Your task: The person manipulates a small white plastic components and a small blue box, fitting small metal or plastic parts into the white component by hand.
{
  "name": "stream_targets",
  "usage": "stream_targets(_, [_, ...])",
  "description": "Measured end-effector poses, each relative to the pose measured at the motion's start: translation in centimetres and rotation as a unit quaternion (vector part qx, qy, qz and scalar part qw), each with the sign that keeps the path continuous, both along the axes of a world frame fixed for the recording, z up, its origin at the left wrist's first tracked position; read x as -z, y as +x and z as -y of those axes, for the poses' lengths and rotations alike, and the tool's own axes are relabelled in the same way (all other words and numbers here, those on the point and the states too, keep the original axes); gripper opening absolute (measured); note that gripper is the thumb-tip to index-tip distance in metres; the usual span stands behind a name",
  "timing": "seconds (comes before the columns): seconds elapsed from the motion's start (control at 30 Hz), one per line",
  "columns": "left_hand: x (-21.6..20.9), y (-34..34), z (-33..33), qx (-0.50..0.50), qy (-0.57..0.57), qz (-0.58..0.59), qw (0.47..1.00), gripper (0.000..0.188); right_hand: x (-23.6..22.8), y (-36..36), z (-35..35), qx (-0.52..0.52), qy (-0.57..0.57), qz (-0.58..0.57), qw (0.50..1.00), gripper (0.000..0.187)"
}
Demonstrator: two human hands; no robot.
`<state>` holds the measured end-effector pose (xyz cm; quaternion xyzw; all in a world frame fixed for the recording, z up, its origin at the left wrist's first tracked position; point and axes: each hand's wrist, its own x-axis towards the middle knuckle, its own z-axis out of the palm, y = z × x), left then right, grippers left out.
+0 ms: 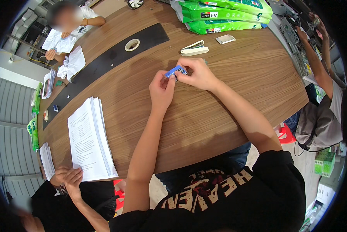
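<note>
Over the middle of the wooden table (204,112), both my hands hold a small blue box (174,71) with dark and white printing. Its left end is pinched by the fingers and thumb of my left hand (161,89). From the other side, my right hand (198,73) grips the box, thumb pressed near its front edge. Fingers hide part of the box, and its contents do not show. Just beyond my hands lies a cream stapler (194,50), its arms spread apart. Right of the stapler rests a small flat whitish piece (225,39).
Several green paper packs (223,15) are piled at the far edge. A tape roll (132,45) sits on the black strip (103,63). To the left, a co-worker's hands (71,178) touch a stack of printed sheets (89,141). Another person handles crumpled paper (73,62) across the table.
</note>
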<state>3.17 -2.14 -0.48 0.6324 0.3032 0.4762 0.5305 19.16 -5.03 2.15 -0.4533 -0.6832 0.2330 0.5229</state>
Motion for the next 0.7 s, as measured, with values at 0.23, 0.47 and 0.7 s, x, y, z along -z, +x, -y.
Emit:
stream_targets(0.23, [0.15, -0.09, -0.11, 0.010, 0.006, 0.006, 1.000, 0.004, -0.63, -0.24, 0.35, 0.013, 0.027, 0.054, 0.998, 0.019])
stream_targets(0.47, [0.06, -0.17, -0.01, -0.010, 0.028, -0.026, 0.999, 0.008, -0.59, -0.30, 0.37, 0.012, 0.055, 0.095, 0.994, 0.019])
stream_targets(0.7, [0.02, -0.20, 0.09, -0.025, 0.040, -0.027, 0.999, 0.009, -0.39, -0.39, 0.31, 0.004, 0.069, 0.095, 0.993, 0.015])
